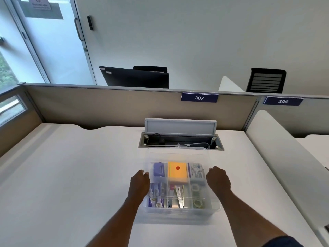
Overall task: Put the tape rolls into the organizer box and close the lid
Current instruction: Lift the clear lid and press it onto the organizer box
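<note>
A clear plastic organizer box [179,212] sits on the white desk in front of me. Two tape rolls [195,187] lie in its right-hand compartments, one behind the other. Other compartments hold a yellow pad with a red dot [177,172], a purple item, pens and metal clips. The transparent lid [178,155] is over the box, blurred, with its far edge reaching past the box's back. My left hand [139,182] grips the lid's left edge. My right hand [218,180] grips its right edge.
Just behind the box an open cable tray [180,140] is cut into the desk, its flap raised. A beige partition [124,106] with labels 307 and 306 closes the back. A white divider [277,150] borders the desk on the right.
</note>
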Demonstrator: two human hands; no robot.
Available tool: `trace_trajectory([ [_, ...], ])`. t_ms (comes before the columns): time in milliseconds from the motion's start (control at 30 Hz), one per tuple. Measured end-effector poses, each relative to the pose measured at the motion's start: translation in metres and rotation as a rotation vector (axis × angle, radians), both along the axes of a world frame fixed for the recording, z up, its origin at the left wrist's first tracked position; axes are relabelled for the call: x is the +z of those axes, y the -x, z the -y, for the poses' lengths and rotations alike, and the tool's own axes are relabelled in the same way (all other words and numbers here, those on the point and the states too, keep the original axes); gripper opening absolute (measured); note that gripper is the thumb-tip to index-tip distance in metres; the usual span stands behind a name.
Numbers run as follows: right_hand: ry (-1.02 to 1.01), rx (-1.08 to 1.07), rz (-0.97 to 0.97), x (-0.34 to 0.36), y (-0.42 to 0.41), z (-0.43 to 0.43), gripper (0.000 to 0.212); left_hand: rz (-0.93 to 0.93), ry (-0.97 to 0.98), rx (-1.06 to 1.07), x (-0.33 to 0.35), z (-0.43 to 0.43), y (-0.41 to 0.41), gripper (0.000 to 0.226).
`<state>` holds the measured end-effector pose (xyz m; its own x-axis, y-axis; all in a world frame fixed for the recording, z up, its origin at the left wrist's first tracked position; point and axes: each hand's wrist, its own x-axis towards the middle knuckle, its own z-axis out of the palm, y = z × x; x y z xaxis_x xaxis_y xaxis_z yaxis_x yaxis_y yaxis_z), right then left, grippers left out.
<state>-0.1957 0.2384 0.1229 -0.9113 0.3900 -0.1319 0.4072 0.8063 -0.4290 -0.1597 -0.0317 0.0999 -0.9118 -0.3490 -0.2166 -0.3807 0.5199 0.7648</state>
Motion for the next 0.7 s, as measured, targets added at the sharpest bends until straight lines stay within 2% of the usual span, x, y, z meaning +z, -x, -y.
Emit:
trace_trajectory([
  [267, -0.174, 0.057, 0.088, -0.014, -0.016, -0.004, 0.026, 0.002, 0.011, 0.01, -0.015, -0.01, -0.013, 0.03],
  [400, -0.219, 0.1, 0.119, -0.012, -0.019, -0.005, 0.025, -0.003, 0.03, -0.011, -0.02, -0.005, -0.019, 0.021],
  [467, -0.238, 0.119, 0.141, -0.012, -0.021, -0.005, 0.018, 0.008, 0.041, -0.037, -0.025, -0.002, -0.022, 0.018],
  [567, -0.125, 0.1, 0.162, -0.016, -0.019, -0.005, 0.017, 0.017, 0.049, -0.048, -0.029, -0.001, -0.025, 0.019],
  [700, -0.029, 0.053, 0.092, -0.022, -0.021, -0.006, 0.022, 0.005, 0.088, -0.034, -0.034, -0.002, -0.029, 0.035],
])
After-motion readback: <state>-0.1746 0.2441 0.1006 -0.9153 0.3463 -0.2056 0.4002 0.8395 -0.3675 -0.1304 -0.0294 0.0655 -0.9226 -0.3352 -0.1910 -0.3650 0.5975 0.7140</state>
